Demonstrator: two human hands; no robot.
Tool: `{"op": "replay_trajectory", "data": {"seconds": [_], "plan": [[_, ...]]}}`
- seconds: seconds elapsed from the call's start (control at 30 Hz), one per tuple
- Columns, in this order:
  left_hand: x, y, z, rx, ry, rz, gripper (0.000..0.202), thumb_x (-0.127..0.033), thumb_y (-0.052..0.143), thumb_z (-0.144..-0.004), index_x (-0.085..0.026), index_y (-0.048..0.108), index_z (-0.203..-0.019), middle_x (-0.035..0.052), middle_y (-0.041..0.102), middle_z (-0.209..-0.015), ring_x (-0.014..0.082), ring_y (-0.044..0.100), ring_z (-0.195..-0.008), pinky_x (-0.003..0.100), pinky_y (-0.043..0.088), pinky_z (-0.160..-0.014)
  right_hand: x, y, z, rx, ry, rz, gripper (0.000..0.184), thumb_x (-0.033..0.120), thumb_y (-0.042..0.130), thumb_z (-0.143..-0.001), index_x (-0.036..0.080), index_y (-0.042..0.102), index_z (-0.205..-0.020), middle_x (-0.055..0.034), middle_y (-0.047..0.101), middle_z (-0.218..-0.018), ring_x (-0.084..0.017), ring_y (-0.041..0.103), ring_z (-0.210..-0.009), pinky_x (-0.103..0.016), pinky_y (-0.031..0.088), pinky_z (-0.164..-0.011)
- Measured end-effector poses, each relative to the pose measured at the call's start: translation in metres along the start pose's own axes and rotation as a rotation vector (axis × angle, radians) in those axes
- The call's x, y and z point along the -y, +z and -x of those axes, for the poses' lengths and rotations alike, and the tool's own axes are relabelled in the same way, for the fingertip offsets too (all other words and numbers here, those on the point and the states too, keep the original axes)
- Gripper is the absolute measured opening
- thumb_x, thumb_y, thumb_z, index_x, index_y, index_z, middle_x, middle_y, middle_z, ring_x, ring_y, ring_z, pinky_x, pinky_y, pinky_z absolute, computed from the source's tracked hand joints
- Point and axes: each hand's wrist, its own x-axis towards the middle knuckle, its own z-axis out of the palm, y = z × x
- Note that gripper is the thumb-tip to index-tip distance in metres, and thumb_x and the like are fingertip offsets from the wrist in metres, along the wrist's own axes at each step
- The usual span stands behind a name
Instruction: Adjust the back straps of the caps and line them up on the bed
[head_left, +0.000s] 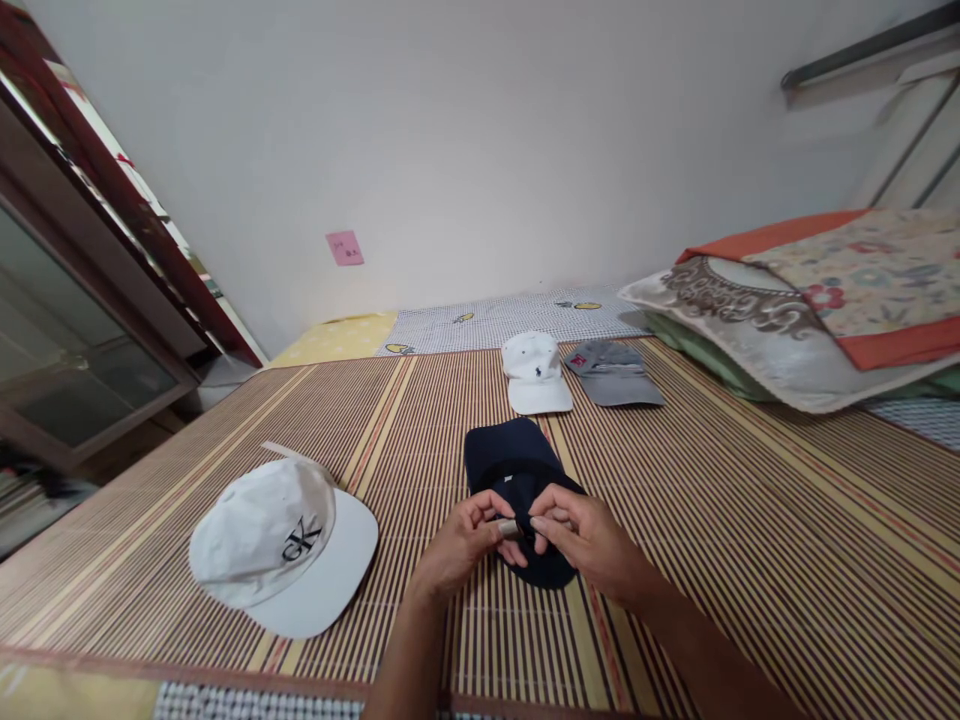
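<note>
A dark navy cap (517, 450) lies on the striped mat in front of me, its brim pointing away and its inside partly showing. My left hand (469, 535) pinches a small metal buckle (509, 528) at the cap's back strap. Close beside it, my right hand (581, 535) has thumb and fingers closed on the dark strap of the same cap. The fingers cover most of the strap, so how it runs through the buckle is hidden. To the left rests a white cap (262, 535) with black letters, its loose strap sticking out behind.
Farther back sit a white cap (534, 370) with a small dark emblem and a grey cap (615, 372). Folded bedding (795, 330) is piled at the right. A pink note (345, 248) sticks to the wall. The striped bamboo mat (360, 600) covers the bed.
</note>
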Motion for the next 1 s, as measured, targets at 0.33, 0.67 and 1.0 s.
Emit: {"op": "replay_trajectory", "data": {"seconds": [0.33, 0.67, 1.0], "plan": [[-0.0009, 0.0019, 0.0002, -0.019, 0.022, 0.011, 0.037, -0.042, 0.087, -0.08, -0.015, 0.065, -0.093, 0.001, 0.073, -0.069, 0.0145, 0.072, -0.057, 0.021, 0.052, -0.058, 0.0007, -0.0018, -0.001, -0.007, -0.011, 0.017, 0.016, 0.036, 0.063, -0.087, 0.021, 0.064, -0.082, 0.0006, 0.065, -0.064, -0.017, 0.065, -0.061, -0.029, 0.047, -0.061], [-0.0024, 0.004, 0.0005, -0.026, 0.021, 0.004, 0.038, -0.044, 0.086, -0.08, -0.015, 0.065, -0.092, 0.0011, 0.071, -0.067, 0.0143, 0.07, -0.055, 0.022, 0.051, -0.057, -0.0025, -0.0029, 0.0001, 0.029, -0.023, -0.004, 0.014, 0.033, 0.063, -0.088, 0.021, 0.066, -0.082, 0.0017, 0.065, -0.063, -0.015, 0.063, -0.059, -0.028, 0.046, -0.06], [-0.0056, 0.0062, 0.002, -0.013, -0.002, -0.093, 0.034, -0.044, 0.083, -0.081, -0.016, 0.065, -0.09, -0.003, 0.065, -0.063, 0.0117, 0.063, -0.048, 0.021, 0.047, -0.053, -0.0027, -0.0043, 0.0015, 0.076, -0.027, 0.127, 0.012, 0.029, 0.061, -0.09, 0.023, 0.067, -0.082, 0.0011, 0.066, -0.066, -0.017, 0.064, -0.063, -0.029, 0.046, -0.063]]}}
